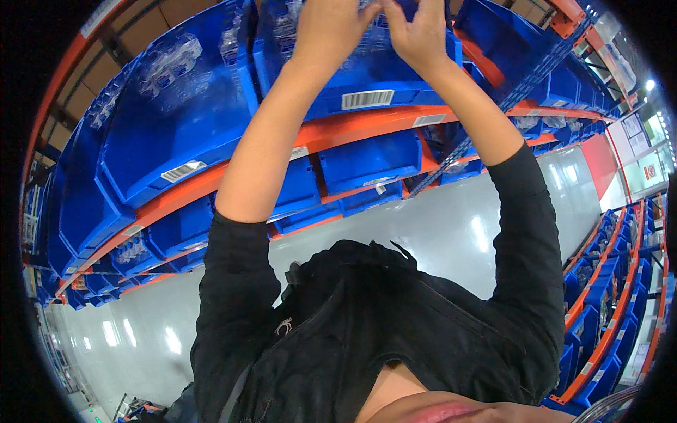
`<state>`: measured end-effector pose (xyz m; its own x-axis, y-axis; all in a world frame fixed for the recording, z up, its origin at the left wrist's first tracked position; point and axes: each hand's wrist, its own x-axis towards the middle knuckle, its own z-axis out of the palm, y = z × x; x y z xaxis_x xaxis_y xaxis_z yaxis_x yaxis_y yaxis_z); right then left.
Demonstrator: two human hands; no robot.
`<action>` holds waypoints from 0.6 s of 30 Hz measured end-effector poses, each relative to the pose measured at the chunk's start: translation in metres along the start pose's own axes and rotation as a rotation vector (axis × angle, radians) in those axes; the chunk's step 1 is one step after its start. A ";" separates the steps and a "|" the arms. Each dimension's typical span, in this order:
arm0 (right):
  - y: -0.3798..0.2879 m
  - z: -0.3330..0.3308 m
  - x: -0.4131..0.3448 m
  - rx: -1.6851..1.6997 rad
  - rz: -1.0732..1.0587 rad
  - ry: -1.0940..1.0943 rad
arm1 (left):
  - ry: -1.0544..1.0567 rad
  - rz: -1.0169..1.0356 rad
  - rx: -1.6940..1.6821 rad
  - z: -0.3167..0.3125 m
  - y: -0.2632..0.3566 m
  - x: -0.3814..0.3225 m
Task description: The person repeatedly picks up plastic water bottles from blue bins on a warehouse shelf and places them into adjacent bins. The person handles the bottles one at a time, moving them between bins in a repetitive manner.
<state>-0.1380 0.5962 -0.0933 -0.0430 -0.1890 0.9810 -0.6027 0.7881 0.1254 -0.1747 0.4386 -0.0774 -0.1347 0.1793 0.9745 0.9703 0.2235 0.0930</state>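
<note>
Both my hands reach over a large blue plastic bin (370, 58) on a shelf, at the top edge of the head view. My left hand (330, 29) is on the left with its thumb pointing inward. My right hand (421, 34) faces it, the two thumbs close together. Most of the fingertips are cut off by the frame, so I cannot tell what either hand holds. Clear plastic packages (284, 31) lie in this bin, beside my left hand. A barcode label (367, 99) is on the bin's front.
A neighbouring blue bin (174, 132) holds more clear packages (174, 61). An orange shelf beam (370, 122) runs below, above lower blue bins (370, 158). A blue rack upright (545, 63) stands at right. Another rack of bins (608, 296) lies across the glossy grey floor (455, 222).
</note>
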 end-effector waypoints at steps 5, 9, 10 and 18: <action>0.028 -0.044 -0.019 -0.142 0.083 -0.118 | -0.061 -0.031 -0.093 0.052 0.009 -0.012; 0.066 -0.032 -0.029 0.015 0.257 -0.233 | -0.162 -0.247 -0.085 0.083 -0.010 -0.031; 0.076 -0.023 -0.033 0.027 0.261 -0.247 | -0.198 -0.315 -0.069 0.090 -0.018 -0.036; 0.157 0.035 -0.074 0.050 0.407 -0.392 | -0.302 -0.454 0.129 0.125 -0.067 -0.070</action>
<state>-0.2575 0.7130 -0.1513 -0.5666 -0.0869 0.8194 -0.5123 0.8160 -0.2678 -0.2555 0.5310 -0.1769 -0.6037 0.2998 0.7387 0.7711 0.4547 0.4457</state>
